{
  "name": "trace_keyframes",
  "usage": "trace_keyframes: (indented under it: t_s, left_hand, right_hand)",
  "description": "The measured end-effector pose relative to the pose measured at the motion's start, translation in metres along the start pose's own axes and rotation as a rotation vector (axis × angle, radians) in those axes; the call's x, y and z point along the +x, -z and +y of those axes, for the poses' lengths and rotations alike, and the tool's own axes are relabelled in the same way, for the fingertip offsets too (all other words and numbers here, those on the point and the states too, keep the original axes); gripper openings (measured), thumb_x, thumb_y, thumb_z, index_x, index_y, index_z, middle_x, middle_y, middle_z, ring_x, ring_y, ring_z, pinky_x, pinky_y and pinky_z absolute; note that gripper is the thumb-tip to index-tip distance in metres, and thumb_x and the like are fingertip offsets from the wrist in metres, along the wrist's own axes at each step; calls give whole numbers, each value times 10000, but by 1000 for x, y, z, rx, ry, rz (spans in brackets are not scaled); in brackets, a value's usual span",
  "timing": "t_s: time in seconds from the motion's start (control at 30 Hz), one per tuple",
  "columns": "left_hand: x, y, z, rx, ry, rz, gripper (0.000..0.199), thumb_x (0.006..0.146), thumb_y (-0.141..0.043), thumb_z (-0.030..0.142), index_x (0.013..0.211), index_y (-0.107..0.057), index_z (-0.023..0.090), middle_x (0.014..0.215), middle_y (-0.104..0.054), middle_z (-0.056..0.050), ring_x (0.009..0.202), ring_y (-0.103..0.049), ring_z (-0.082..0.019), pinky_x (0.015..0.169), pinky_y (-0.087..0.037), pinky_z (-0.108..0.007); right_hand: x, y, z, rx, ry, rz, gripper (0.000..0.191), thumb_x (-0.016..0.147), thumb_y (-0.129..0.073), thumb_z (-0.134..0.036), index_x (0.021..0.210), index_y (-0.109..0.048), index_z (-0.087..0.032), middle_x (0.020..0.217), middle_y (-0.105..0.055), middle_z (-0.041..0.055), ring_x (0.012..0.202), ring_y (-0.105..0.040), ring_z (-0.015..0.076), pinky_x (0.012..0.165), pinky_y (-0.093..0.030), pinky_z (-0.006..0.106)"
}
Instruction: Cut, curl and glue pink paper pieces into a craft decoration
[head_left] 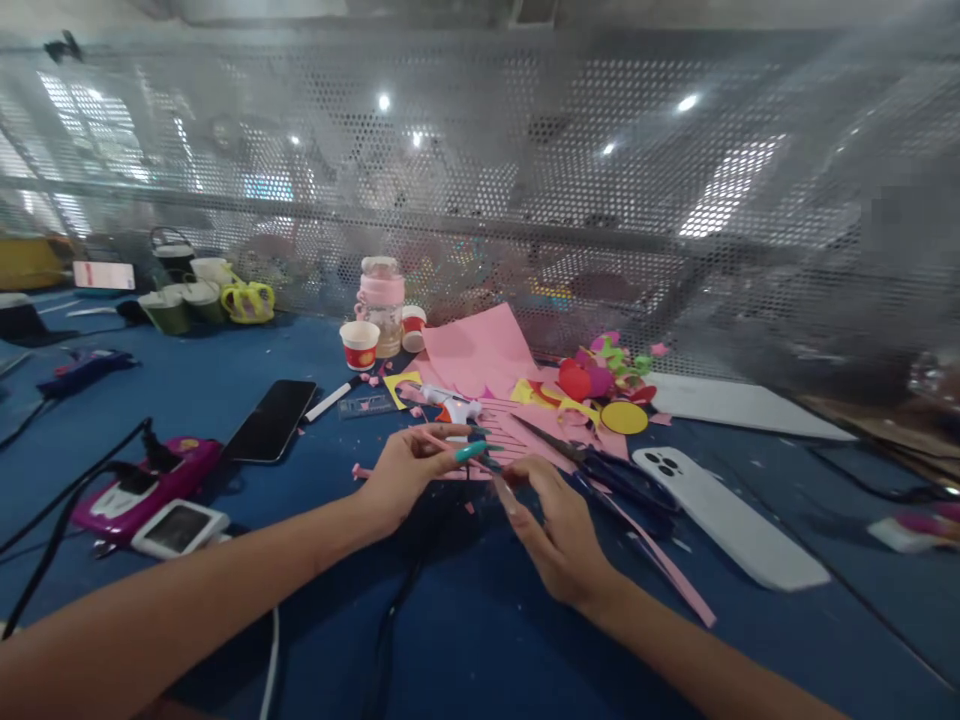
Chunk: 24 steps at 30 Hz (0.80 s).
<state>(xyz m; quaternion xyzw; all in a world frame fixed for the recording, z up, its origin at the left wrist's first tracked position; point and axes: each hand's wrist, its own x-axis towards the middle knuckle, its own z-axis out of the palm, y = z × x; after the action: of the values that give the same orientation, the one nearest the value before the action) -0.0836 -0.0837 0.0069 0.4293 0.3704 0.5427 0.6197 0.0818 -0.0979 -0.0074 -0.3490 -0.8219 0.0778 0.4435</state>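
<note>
Thumb and fingers closed, my left hand [405, 470] pinches what looks like a narrow pink paper strip [429, 438]. My right hand [559, 525] is right beside it, its fingertips closed near my left thumb's teal nail; anything between them is too small to name. Behind my hands, a white and orange glue gun [459, 410] rests among pink paper strips [510, 436] on the table. Dark-handled scissors [630, 475] lie by my right hand with their blades toward the strips. Another long pink strip [679, 580] lies to their right.
Pink sheets [484, 345], coloured paper cutouts [592, 378] and a yellow disc [624, 417] lie behind. Phones lie left [274, 420] and right [731, 515]. A paper cup [360, 345] and pink-lidded bottle [382, 300] stand at the back. A magenta power strip [154, 485] with cables is left.
</note>
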Motion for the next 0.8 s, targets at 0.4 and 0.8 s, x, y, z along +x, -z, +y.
trace_keyframes:
  t_s: [0.4, 0.8]
  left_hand:
    - [2, -1, 0, -58, 35, -65, 266, 621, -684, 203, 858, -598, 119, 694, -672, -19, 705, -640, -127, 695, -490, -240]
    - [4, -1, 3, -71, 14, 42, 183, 537, -724, 163, 649, -593, 99, 534, -656, -12, 542, -627, -117, 578, -503, -212]
  right_hand:
    - [13, -4, 20, 1061, -655, -40, 412, 779, -299, -511, 678, -512, -172, 590, -515, 33, 523, -494, 149, 503, -422, 280]
    - [11, -6, 21, 1179, -692, -36, 323, 721, -463, -481, 664, -550, -175, 620, -566, 17, 566, -516, 137, 557, -409, 260]
